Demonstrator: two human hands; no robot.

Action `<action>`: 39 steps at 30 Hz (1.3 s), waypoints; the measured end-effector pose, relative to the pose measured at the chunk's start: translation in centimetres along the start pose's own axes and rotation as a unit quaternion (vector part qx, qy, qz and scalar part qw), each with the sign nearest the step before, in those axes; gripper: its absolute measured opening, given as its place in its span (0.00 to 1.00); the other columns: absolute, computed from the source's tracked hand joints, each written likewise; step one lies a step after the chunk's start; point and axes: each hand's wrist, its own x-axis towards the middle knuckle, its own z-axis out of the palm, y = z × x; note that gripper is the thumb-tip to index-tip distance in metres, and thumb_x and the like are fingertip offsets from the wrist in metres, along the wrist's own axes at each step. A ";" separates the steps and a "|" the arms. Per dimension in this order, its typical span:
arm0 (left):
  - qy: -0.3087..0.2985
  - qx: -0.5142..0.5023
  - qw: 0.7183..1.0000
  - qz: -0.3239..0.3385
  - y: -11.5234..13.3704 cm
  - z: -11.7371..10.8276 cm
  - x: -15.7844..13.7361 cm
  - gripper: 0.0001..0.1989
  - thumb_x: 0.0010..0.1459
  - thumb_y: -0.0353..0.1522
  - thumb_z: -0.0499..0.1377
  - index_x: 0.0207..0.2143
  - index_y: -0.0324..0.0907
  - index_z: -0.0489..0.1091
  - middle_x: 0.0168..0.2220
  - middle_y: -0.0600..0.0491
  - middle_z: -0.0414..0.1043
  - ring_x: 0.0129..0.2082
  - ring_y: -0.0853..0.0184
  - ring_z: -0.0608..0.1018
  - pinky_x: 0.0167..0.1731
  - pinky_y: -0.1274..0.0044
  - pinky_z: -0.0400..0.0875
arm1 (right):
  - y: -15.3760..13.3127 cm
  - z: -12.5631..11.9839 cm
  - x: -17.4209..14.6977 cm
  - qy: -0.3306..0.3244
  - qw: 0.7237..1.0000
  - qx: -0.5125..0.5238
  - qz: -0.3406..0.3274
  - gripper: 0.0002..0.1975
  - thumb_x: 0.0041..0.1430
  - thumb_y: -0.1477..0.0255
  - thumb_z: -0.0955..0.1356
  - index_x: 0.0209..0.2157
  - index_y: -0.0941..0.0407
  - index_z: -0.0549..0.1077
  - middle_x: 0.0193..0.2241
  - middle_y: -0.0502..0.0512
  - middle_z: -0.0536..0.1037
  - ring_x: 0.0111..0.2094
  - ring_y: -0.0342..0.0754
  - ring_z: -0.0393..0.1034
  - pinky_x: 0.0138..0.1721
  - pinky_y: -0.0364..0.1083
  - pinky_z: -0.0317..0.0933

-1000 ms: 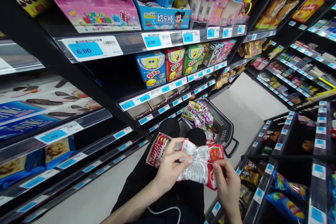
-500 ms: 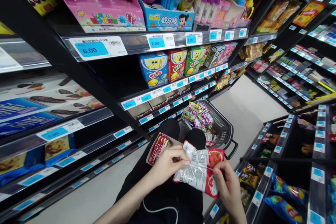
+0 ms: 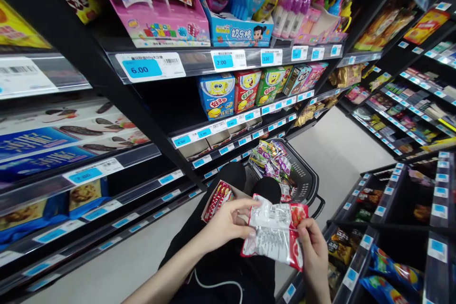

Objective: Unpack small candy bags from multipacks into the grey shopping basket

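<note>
Between my two hands a red and white snack packet (image 3: 274, 232) is spread, its printed back facing up and a strawberry picture at one corner. My left hand (image 3: 231, 221) has its thumb and fingers on the packet's left edge. At the right edge, my right hand (image 3: 313, 244) pinches it between thumb and fingers. On my lap, just beyond my left hand, rests an open cardboard box (image 3: 213, 199) of red and white striped packets, partly hidden by that hand. A dark shopping basket (image 3: 306, 175) with several shiny candy bags (image 3: 270, 159) stands on the floor past my knees.
A black shelf unit with price tags (image 3: 151, 66) runs along the left, holding cartoon snack boxes (image 3: 217, 95) and candy toys. To the right, low dark bins (image 3: 370, 213) hold bagged snacks. Pale floor (image 3: 338, 137) stretches between them. A white cable (image 3: 217, 286) lies over my lap.
My left hand has shifted from the packet's middle seam to its left edge, with its fingers more spread. The packet is slightly lower and to the right. The view has moved a little.
</note>
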 end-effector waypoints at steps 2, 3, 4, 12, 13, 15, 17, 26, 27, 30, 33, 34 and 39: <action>0.022 0.029 0.999 -0.014 -0.1 0.5 -0.1 0.26 0.39 0.25 0.68 0.45 0.38 0.74 0.32 0.52 0.76 0.31 0.67 0.75 0.32 0.78 0.69 | 0.3 0.0 -0.1 0.028 0.999 -0.027 -0.023 0.15 0.58 0.60 0.66 0.24 0.55 0.67 0.19 0.47 0.66 0.21 0.42 0.59 0.23 0.40 0.56; 0.032 0.042 0.998 -0.020 -0.3 0.7 -0.1 0.26 0.39 0.25 0.67 0.45 0.38 0.74 0.31 0.52 0.76 0.30 0.67 0.75 0.31 0.77 0.69 | 0.4 -0.1 -0.1 0.032 0.998 -0.037 -0.029 0.15 0.58 0.60 0.67 0.24 0.55 0.68 0.19 0.47 0.67 0.21 0.43 0.60 0.23 0.40 0.57; 0.043 0.053 0.997 -0.021 -0.4 1.0 -0.2 0.25 0.40 0.25 0.67 0.45 0.38 0.75 0.30 0.52 0.77 0.29 0.67 0.74 0.30 0.77 0.69 | 0.5 -0.3 -0.1 0.029 0.998 -0.043 -0.031 0.15 0.57 0.61 0.67 0.24 0.55 0.68 0.19 0.47 0.68 0.21 0.43 0.61 0.23 0.39 0.57; 0.051 0.066 0.994 0.076 0.3 1.4 -0.8 0.15 0.39 0.29 0.69 0.34 0.40 0.80 0.31 0.51 0.70 0.30 0.66 0.74 0.30 0.78 0.70 | 1.2 -2.5 0.2 -0.019 0.999 0.017 0.021 0.12 0.45 0.63 0.74 0.27 0.56 0.75 0.23 0.52 0.77 0.23 0.47 0.70 0.23 0.41 0.64; 0.039 0.045 0.996 0.071 0.4 1.5 -0.8 0.18 0.36 0.28 0.71 0.35 0.41 0.80 0.33 0.52 0.69 0.32 0.66 0.75 0.32 0.77 0.71 | 1.2 -2.6 0.1 -0.022 0.999 0.026 0.022 0.13 0.42 0.63 0.76 0.27 0.56 0.75 0.24 0.52 0.78 0.23 0.47 0.71 0.22 0.41 0.64; 0.033 0.024 0.997 0.069 0.6 1.9 -0.9 0.21 0.34 0.27 0.72 0.36 0.41 0.80 0.34 0.52 0.68 0.34 0.65 0.75 0.36 0.75 0.72 | 1.0 -2.7 -0.3 -0.017 0.999 0.034 0.027 0.15 0.38 0.65 0.77 0.27 0.56 0.75 0.24 0.53 0.78 0.22 0.48 0.71 0.21 0.42 0.64; 0.041 0.028 0.995 0.084 0.7 2.2 -0.9 0.19 0.36 0.26 0.71 0.36 0.42 0.80 0.33 0.53 0.67 0.33 0.67 0.74 0.37 0.75 0.72 | 0.6 -2.7 -0.7 0.004 0.999 0.037 0.034 0.15 0.37 0.66 0.78 0.29 0.56 0.76 0.24 0.53 0.78 0.23 0.48 0.72 0.22 0.42 0.65; 0.071 0.243 0.913 0.320 1.1 2.2 -0.8 0.07 0.54 0.29 0.63 0.36 0.44 0.80 0.29 0.50 0.73 0.28 0.68 0.74 0.30 0.78 0.70 | -0.5 -3.5 -0.7 0.070 0.983 -0.077 -0.150 0.06 0.45 0.69 0.76 0.27 0.55 0.80 0.25 0.56 0.81 0.28 0.51 0.76 0.28 0.45 0.69; 0.071 0.252 0.898 0.354 1.2 2.2 -0.7 0.07 0.55 0.30 0.62 0.35 0.44 0.80 0.28 0.50 0.72 0.27 0.68 0.74 0.28 0.78 0.70 | -0.8 -3.4 -0.7 0.076 0.979 -0.089 -0.167 0.05 0.46 0.69 0.75 0.26 0.54 0.79 0.24 0.55 0.80 0.27 0.50 0.75 0.28 0.44 0.68; 0.085 0.264 0.866 0.417 1.4 2.2 -0.3 0.07 0.56 0.31 0.61 0.33 0.42 0.80 0.27 0.50 0.70 0.26 0.69 0.73 0.26 0.79 0.69 | -2.0 -2.7 -0.9 0.054 0.979 -0.106 -0.165 0.07 0.53 0.67 0.72 0.24 0.54 0.76 0.22 0.53 0.78 0.24 0.46 0.72 0.25 0.41 0.65; 0.082 0.266 0.867 0.414 1.8 2.4 -0.3 0.08 0.57 0.32 0.60 0.30 0.41 0.79 0.25 0.51 0.68 0.26 0.68 0.72 0.27 0.78 0.67 | -3.1 -1.8 -1.3 0.053 0.984 -0.115 -0.123 0.10 0.56 0.65 0.69 0.24 0.55 0.73 0.19 0.50 0.74 0.20 0.43 0.68 0.22 0.39 0.62; 0.080 0.265 0.872 0.403 1.9 2.5 -0.3 0.08 0.58 0.33 0.60 0.30 0.40 0.78 0.25 0.51 0.68 0.26 0.68 0.71 0.27 0.77 0.66 | -3.3 -1.6 -1.4 0.062 0.986 -0.113 -0.110 0.11 0.57 0.65 0.68 0.24 0.55 0.71 0.19 0.50 0.72 0.20 0.43 0.66 0.21 0.39 0.60; 0.106 0.214 0.920 0.312 2.2 3.1 -0.3 0.12 0.56 0.35 0.60 0.22 0.39 0.73 0.22 0.54 0.65 0.25 0.69 0.68 0.27 0.77 0.61 | -3.2 -1.0 -1.6 0.087 0.986 -0.114 -0.086 0.13 0.58 0.63 0.68 0.23 0.55 0.70 0.18 0.49 0.71 0.19 0.43 0.64 0.21 0.40 0.58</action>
